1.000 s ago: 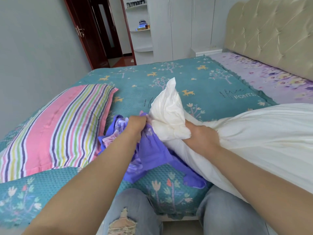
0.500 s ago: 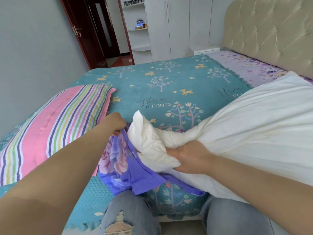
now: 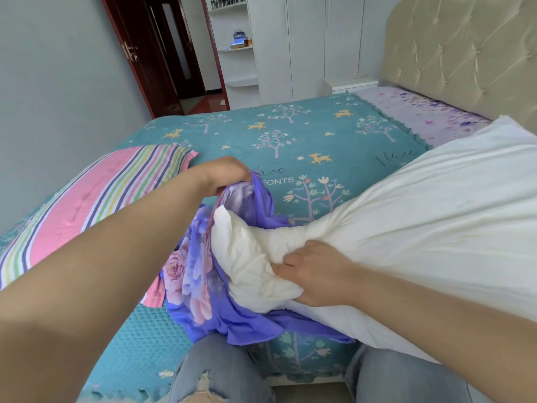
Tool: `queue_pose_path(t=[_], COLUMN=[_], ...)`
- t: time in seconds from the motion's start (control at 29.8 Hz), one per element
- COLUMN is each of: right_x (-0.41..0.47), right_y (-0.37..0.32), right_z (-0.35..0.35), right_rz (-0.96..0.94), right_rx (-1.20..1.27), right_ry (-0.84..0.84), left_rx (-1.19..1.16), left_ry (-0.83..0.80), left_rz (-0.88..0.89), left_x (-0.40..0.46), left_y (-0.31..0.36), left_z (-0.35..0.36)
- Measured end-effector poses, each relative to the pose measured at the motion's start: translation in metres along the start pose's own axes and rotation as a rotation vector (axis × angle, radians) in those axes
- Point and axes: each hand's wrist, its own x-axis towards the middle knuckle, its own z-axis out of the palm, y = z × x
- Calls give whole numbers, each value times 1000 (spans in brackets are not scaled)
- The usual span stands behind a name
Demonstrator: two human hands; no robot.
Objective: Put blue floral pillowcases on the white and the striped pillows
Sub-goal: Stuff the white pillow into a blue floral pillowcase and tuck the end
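Observation:
A blue floral pillowcase hangs over the near edge of the bed, its mouth lifted. My left hand grips the top edge of that mouth and holds it up. The white pillow stretches from the right across the bed. My right hand squeezes the pillow's bunched end, and that corner sits just inside the pillowcase opening. The striped pillow, pink with coloured stripes, lies flat on the bed at the left, bare.
The bed carries a teal cover with trees and deer. A tufted beige headboard stands at the right. White wardrobes and a dark red door are beyond the bed. My knees in jeans are at the bottom.
My left hand has raised the pillowcase edge and opened its mouth wider. My right hand has lowered the white pillow's bunched end and pushed it into the opening.

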Motion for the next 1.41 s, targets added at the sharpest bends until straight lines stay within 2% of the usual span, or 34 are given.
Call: queue_pose_path(t=[0.07,0.17,0.23,0.3,0.4,0.47,0.57,0.7,0.84,0.94,1.04,1.14,1.21,1.31,1.34,1.41], right_x=[3,12,15,17,23,31,44,61,67,65,65,68,68,66,64,72], right_y=[3,10,17,19,13,8,9,11,14,15,15,9,8,12,14,14], right_z=[-2,-11,-16,-16,-9,-9,-12,-1,-6,-1,10,11,12,6,5,6], right_rz=[42,269,404,400,274,207,201,274,561,612,664,649,622,552,534,527], right_rx=[-1,46,162,132,16,-53,-121,104,122,130,157,131,134,162,154,136], right_ry=[-40,-139,-60,80,25,-19,45,-101,-317,-320,-336,-338,-351,-373,-384,-429], left_rx=[239,521,612,726,889,833,574,347,369,458,589,710,509,19,-150,-431], left_ry=[-54,-75,-4,104,206,207,208,114,102,220,223,371,422,466,459,341], left_rz=[154,313,339,314,221,193,195,216,259,234,142,115,135,73,36,-44], left_x=[-7,-22,-27,-29,-32,-32,-39,-57,-62,-62,-58,-55,-53,-50,-50,-55], left_y=[20,46,55,56,55,54,64,86,74,39,3,-10,-7,8,14,31], left_z=[6,18,20,16,11,13,22,58,82,70,51,41,42,48,53,70])
